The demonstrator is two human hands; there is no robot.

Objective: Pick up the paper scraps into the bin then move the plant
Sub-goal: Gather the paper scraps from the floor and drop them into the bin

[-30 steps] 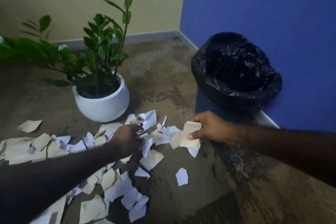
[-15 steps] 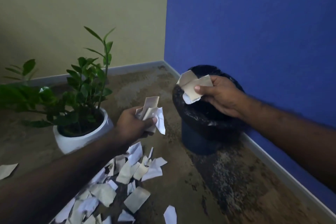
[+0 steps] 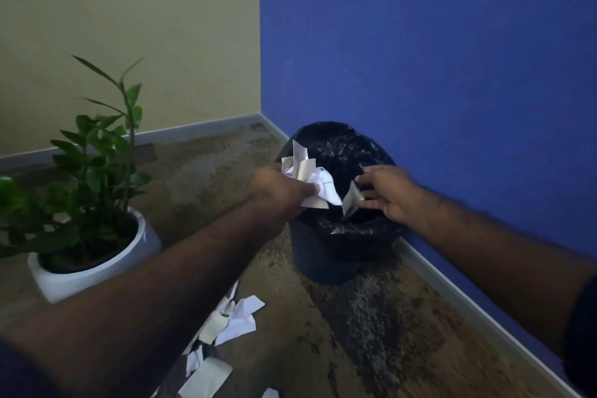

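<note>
Black plastic is lining the bin (image 3: 323,255), which is standing against the blue wall (image 3: 420,58). I am seeing the left hand (image 3: 277,192) hanging over its rim with fingers curled tight on a bunch of paper scraps (image 3: 310,178). The right hand (image 3: 389,194) is spreading its fingers above the opening, one scrap (image 3: 350,202) lying just at their tips, contact unclear. More loose scraps (image 3: 235,320) are lying on the floor (image 3: 371,333) near the plant (image 3: 97,155).
</note>
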